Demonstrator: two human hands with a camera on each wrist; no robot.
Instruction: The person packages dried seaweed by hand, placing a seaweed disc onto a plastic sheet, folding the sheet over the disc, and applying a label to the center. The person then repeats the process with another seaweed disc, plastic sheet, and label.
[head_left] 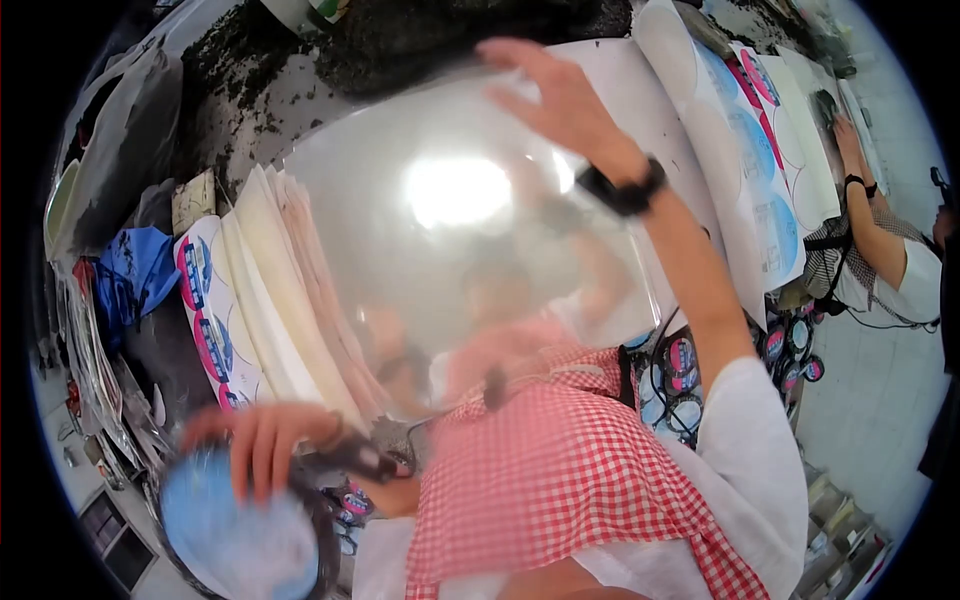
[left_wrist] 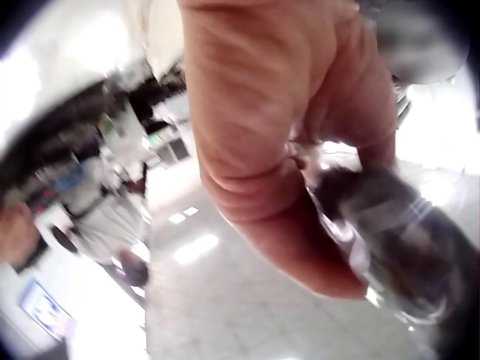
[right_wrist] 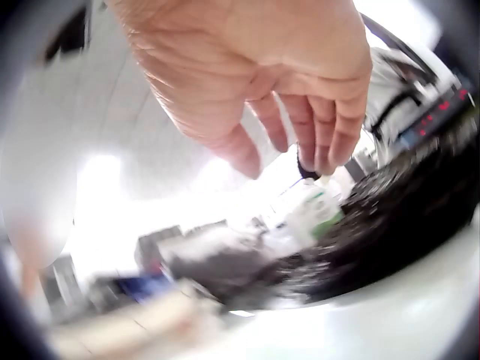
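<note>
At the lower left of the head view my left hand (head_left: pixel 265 440) grips a round packet (head_left: pixel 235 535) by its edge; a blue-and-white label covers its face. Close up in the left wrist view, the thumb and fingers pinch the packet (left_wrist: pixel 420 247), clear plastic around something dark. My right hand (head_left: pixel 560 105) is over the far right part of a shiny metal surface (head_left: pixel 370 240), near a dark heap (head_left: pixel 430 45). Its fingers are loosely bent with nothing between them, as the right wrist view of this hand (right_wrist: pixel 262 67) also shows.
Stacked paper sheets (head_left: pixel 280 290) and printed label sheets (head_left: pixel 210 300) lie left of the metal surface. More label sheets (head_left: pixel 765 200) are on the right. Several round packets (head_left: pixel 685 360) sit low at the right. A blue bag (head_left: pixel 140 270) lies left; another person (head_left: pixel 880 240) works far right.
</note>
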